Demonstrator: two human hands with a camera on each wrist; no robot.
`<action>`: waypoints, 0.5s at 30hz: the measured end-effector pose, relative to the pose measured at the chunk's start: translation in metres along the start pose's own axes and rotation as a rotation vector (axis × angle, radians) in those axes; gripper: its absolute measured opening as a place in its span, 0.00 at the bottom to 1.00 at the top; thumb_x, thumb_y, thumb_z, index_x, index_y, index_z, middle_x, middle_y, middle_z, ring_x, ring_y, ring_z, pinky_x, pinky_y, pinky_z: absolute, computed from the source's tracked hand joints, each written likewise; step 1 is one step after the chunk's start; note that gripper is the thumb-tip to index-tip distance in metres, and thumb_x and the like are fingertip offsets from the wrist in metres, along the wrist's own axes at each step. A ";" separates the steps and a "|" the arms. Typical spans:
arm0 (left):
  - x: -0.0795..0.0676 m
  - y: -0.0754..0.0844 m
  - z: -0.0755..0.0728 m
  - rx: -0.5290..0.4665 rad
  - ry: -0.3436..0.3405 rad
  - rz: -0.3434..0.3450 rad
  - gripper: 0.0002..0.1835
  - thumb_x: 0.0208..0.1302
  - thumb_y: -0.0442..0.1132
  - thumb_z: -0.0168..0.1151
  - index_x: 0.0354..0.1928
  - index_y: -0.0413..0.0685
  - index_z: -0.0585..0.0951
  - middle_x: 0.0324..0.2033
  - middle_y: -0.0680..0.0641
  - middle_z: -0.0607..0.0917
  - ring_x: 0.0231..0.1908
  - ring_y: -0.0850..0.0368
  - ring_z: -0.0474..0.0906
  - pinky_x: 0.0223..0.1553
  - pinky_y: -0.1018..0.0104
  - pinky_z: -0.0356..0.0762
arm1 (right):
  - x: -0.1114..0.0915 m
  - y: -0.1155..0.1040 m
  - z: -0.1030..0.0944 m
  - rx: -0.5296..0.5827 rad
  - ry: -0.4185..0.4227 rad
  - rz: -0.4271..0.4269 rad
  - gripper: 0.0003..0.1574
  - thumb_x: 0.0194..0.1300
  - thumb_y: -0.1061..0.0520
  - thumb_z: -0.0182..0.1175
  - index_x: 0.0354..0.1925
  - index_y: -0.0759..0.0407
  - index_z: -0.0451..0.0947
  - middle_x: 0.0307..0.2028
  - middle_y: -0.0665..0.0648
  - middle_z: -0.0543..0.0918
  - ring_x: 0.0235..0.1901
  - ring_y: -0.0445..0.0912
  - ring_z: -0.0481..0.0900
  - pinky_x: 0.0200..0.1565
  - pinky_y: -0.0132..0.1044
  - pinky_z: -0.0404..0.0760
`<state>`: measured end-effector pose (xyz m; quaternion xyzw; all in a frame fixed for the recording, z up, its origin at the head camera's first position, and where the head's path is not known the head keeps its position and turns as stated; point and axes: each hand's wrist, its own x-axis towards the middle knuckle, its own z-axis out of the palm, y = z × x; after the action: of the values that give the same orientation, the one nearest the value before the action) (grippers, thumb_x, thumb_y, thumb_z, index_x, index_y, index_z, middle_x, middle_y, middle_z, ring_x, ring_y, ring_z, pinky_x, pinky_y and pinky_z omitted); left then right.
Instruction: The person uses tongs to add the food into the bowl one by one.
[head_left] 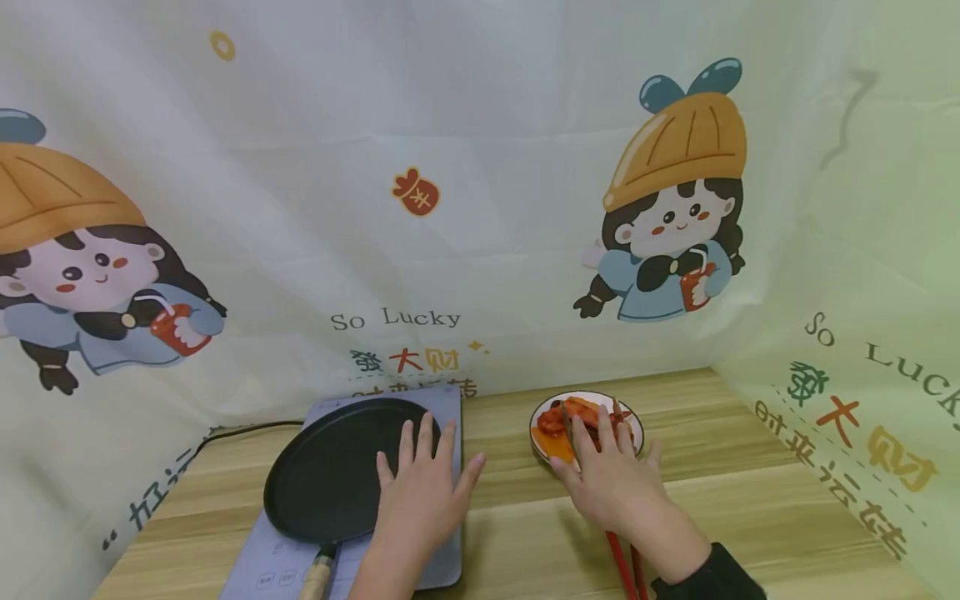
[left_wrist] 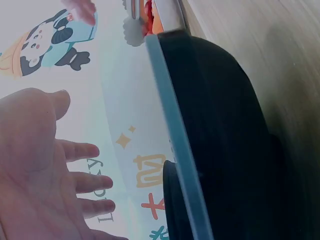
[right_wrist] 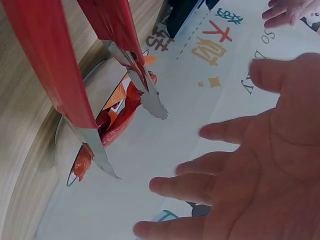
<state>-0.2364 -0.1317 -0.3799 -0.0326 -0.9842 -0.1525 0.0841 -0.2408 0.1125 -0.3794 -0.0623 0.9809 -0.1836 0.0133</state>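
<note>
My left hand [head_left: 420, 500] hovers with fingers spread over the right side of a black flat pan [head_left: 330, 475] and the grey induction cooktop [head_left: 444, 562] under it. In the left wrist view, the left hand [left_wrist: 40, 170] holds nothing. My right hand [head_left: 618, 487], fingers also spread, is above red-handled tongs [head_left: 621, 567] and overlaps a plate [head_left: 640, 437] of glossy red-orange food pieces [head_left: 553, 421]. The right wrist view shows the tongs [right_wrist: 47, 55] with their metal tips apart over the food [right_wrist: 125, 112], away from the right hand [right_wrist: 245, 165].
The pan's wooden handle [head_left: 318, 575] points toward the front edge. A black cord [head_left: 251, 430] runs left from behind the cooktop. Printed white cloth [head_left: 510, 208] hangs behind and beside the wood-grain table [head_left: 517, 542].
</note>
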 end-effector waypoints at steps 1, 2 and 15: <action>0.000 0.000 0.000 -0.001 -0.001 0.001 0.41 0.79 0.71 0.46 0.83 0.57 0.61 0.85 0.40 0.54 0.85 0.33 0.45 0.74 0.18 0.44 | 0.000 0.001 0.000 -0.004 -0.011 0.004 0.47 0.82 0.31 0.46 0.85 0.53 0.53 0.84 0.73 0.44 0.82 0.77 0.44 0.71 0.85 0.38; 0.000 0.000 0.000 -0.002 -0.006 0.000 0.41 0.78 0.71 0.47 0.83 0.57 0.62 0.85 0.39 0.55 0.85 0.33 0.45 0.74 0.18 0.44 | 0.000 0.002 0.000 -0.004 -0.023 0.010 0.47 0.82 0.32 0.48 0.84 0.55 0.54 0.84 0.74 0.44 0.82 0.77 0.42 0.71 0.85 0.39; -0.009 -0.024 -0.043 0.074 -0.158 -0.103 0.35 0.79 0.62 0.56 0.77 0.49 0.71 0.75 0.36 0.74 0.75 0.28 0.66 0.70 0.14 0.48 | 0.008 0.010 0.008 0.017 -0.154 0.046 0.61 0.71 0.40 0.70 0.80 0.74 0.52 0.75 0.91 0.49 0.57 0.79 0.80 0.41 0.56 0.85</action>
<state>-0.2230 -0.1679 -0.3485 0.0090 -0.9931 -0.1173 -0.0007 -0.2496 0.1179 -0.3907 -0.0534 0.9765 -0.1864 0.0936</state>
